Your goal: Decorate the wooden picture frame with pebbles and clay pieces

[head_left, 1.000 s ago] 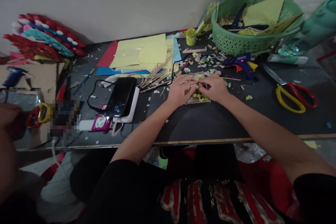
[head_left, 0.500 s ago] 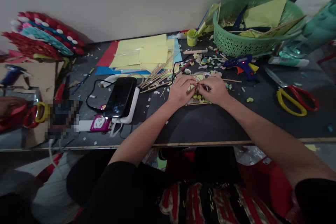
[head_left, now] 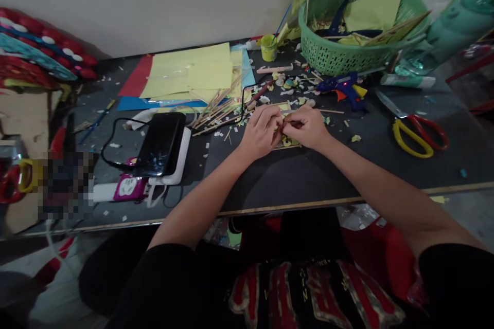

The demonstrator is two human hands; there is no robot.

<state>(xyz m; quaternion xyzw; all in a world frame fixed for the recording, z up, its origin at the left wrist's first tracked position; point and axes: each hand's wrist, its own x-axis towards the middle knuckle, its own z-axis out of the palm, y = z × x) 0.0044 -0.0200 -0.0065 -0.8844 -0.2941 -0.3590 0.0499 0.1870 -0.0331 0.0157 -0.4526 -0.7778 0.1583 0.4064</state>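
Observation:
My left hand (head_left: pixel 263 132) and my right hand (head_left: pixel 306 126) meet over a small yellow craft panel (head_left: pixel 290 142) with a thin wooden edge and bits stuck on it. The fingers of both hands are pinched together, tip to tip. Whatever sits between the fingertips is too small and covered to name. Much of the panel is hidden under the hands. Left of them lies a pile of thin wooden sticks (head_left: pixel 216 112). A blue glue gun (head_left: pixel 345 89) rests beyond my right hand, among paper scraps.
Scissors (head_left: pixel 415 131) with red and yellow handles lie at the right. A green basket (head_left: pixel 347 56) stands behind, beside a pot of yellow paint (head_left: pixel 269 49). Coloured paper sheets (head_left: pixel 185 74) lie at the back. A black phone (head_left: pixel 160 144) on a white block and a purple socket adapter (head_left: pixel 130 186) are left.
The view has shifted, so the table's things appear further left. Both hands stay together over the panel, with their fingers slightly rearranged.

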